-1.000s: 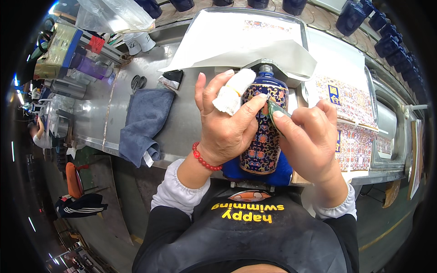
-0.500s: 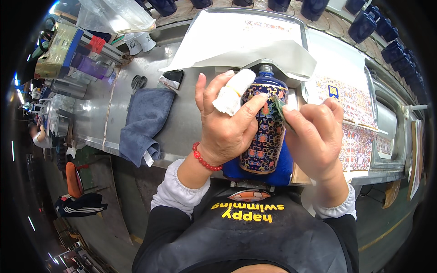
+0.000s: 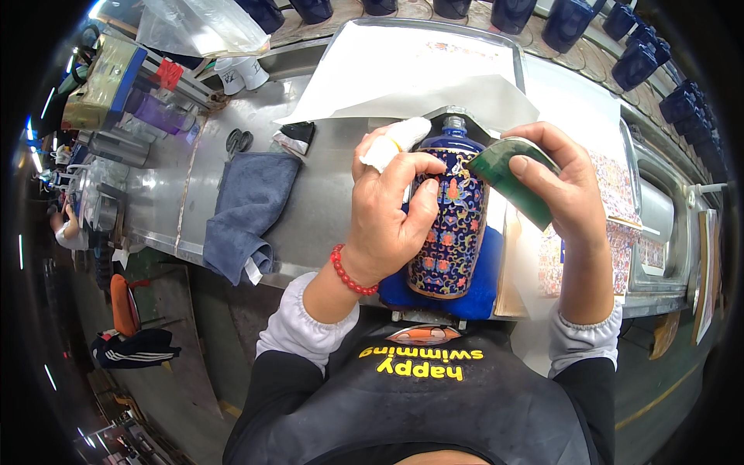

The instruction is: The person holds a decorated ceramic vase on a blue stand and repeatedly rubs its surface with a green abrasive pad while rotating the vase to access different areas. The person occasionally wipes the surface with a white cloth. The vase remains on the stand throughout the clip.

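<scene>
Two bare hands are seen over the bench. Dark-blue glossy bottle w/ multicoloured floral pattern (image 3: 449,240) is set in front of the torso, neck pointed away, its base end over a bright-blue fabric pad (image 3: 482,287). Flat green scraper-like sheet (image 3: 505,180) is clamped btwn thumb & fingers of the R hand (image 3: 572,182), near the bottle's upper R side. L hand (image 3: 387,217) is placed at the bottle's L side, thumb & index apart; white cloth roll w/ yellow band (image 3: 397,144) is seen at its upper fingers, but whether gripped or worn can't be told. Red bead bracelet (image 3: 342,273) is worn on the L wrist. Grey-blue folded cloth (image 3: 252,205) is laid on the metal benchtop (image 3: 319,186), w/ black-handled scissors (image 3: 239,141) just beyond. Floral-printed paper sheets (image 3: 616,182) are spread to the R.
</scene>
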### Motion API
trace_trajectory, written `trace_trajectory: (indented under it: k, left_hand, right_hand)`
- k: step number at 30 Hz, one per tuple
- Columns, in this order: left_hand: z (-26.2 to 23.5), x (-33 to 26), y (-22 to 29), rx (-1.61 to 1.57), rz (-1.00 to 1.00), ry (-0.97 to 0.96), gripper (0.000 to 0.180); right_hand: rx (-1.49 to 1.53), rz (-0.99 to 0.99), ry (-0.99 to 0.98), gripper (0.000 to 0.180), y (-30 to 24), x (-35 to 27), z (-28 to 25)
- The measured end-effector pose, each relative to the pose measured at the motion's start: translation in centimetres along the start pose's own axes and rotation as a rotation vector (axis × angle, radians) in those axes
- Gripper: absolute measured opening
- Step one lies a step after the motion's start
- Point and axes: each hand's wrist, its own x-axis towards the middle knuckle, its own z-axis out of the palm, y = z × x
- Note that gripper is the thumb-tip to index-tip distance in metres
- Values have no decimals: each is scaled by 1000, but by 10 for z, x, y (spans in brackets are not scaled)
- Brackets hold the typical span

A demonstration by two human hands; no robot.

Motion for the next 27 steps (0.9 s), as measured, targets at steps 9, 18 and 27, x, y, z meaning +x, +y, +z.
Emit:
trace_trajectory:
  k: [9,18,27]
  left_hand:
    - [1,0,2,-76,-120,-19,18]
    - [9,2,5,8,-142,8,28]
    - [17,17,12,339,-18,45,21]
  right_hand:
    - [211,74,-73,30,8,14,1]
    - [166,52,-4,29,5,9,0]
    - [238,4,41,30,7,-2,1]
